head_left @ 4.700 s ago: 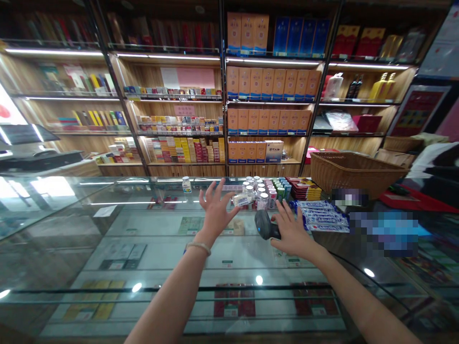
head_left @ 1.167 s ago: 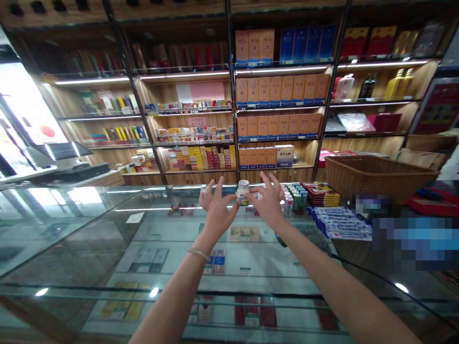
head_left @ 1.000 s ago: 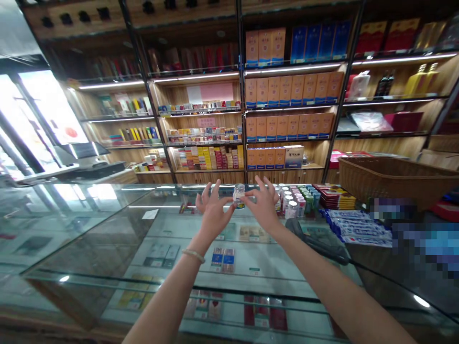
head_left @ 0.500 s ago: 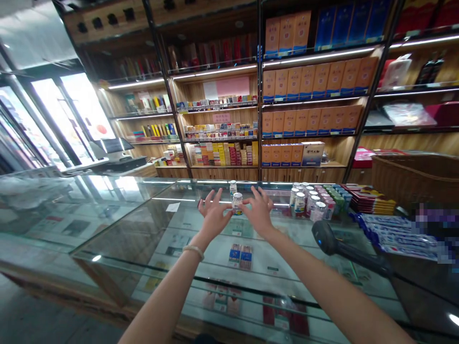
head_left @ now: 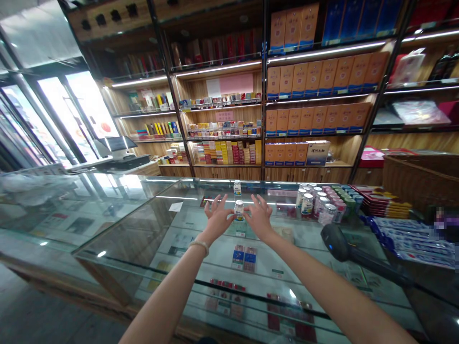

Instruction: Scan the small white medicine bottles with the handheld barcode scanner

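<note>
A small silver-capped bottle (head_left: pixel 239 209) with a white, blue and yellow label is upright at the glass counter (head_left: pixel 201 239). My left hand (head_left: pixel 218 219) grips its left side between thumb and forefinger, the other fingers raised and spread. From the right, my right hand (head_left: pixel 259 220) grips the same bottle with thumb and forefinger, its remaining fingers also lifted. Directly behind stands a second, matching bottle (head_left: pixel 237 188), touched by neither hand. Whether the held bottle rests fully on the glass is hard to make out.
Right of my hands stand several more bottles (head_left: pixel 307 204) beside rows of cans (head_left: pixel 335 198). A black handheld scanner (head_left: pixel 335 242) lies nearer me, with blue packets (head_left: pixel 409 234) beyond its right. A white paper slip (head_left: pixel 175 207) is on the left glass.
The held bottle and both hands sit slightly lower in view, and the gap to the bottle behind looks wider. The camera view has shifted a little.
</note>
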`<state>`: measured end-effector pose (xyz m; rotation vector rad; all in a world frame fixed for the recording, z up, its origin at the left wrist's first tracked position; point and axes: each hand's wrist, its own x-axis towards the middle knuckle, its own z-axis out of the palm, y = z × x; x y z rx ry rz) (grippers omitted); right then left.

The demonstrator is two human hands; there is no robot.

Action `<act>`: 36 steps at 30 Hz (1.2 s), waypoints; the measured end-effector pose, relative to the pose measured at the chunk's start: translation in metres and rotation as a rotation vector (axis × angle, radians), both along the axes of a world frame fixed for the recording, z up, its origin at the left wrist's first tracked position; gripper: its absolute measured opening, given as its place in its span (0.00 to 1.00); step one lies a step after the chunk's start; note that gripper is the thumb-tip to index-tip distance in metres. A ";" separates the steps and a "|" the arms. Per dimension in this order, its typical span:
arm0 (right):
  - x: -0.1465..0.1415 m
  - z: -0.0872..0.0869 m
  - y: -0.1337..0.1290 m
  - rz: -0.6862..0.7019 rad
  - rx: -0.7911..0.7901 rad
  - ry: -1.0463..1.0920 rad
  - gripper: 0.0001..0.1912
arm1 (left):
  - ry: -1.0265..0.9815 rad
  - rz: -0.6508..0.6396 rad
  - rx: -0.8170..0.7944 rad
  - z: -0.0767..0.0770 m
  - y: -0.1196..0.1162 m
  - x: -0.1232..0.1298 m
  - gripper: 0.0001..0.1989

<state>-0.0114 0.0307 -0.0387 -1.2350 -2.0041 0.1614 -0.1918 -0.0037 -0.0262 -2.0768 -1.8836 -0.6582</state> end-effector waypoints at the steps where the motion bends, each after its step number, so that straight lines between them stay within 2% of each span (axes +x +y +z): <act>1: -0.001 -0.002 0.002 0.001 0.006 0.000 0.09 | 0.002 0.006 -0.004 -0.001 0.001 -0.001 0.08; 6: -0.004 -0.008 0.008 -0.012 0.030 -0.010 0.08 | 0.022 0.015 -0.012 -0.001 0.002 -0.003 0.09; 8: 0.000 -0.009 0.008 -0.036 0.048 -0.026 0.12 | 0.038 0.026 -0.013 0.000 0.000 -0.005 0.12; 11: 0.008 -0.008 0.006 -0.020 0.135 -0.089 0.24 | 0.061 0.062 0.044 0.005 -0.005 -0.007 0.27; 14: 0.014 -0.009 0.004 0.041 0.230 -0.182 0.29 | 0.118 0.014 0.122 0.009 -0.011 -0.009 0.36; 19: 0.008 -0.012 0.004 0.060 0.277 -0.266 0.32 | 0.185 -0.086 0.155 0.007 -0.011 -0.009 0.33; 23: -0.001 -0.013 0.009 0.046 0.270 -0.258 0.31 | 0.199 -0.067 0.156 0.005 -0.002 -0.010 0.29; 36: -0.030 -0.016 0.049 -0.025 0.229 -0.231 0.31 | 0.188 0.024 0.172 -0.001 0.041 -0.025 0.29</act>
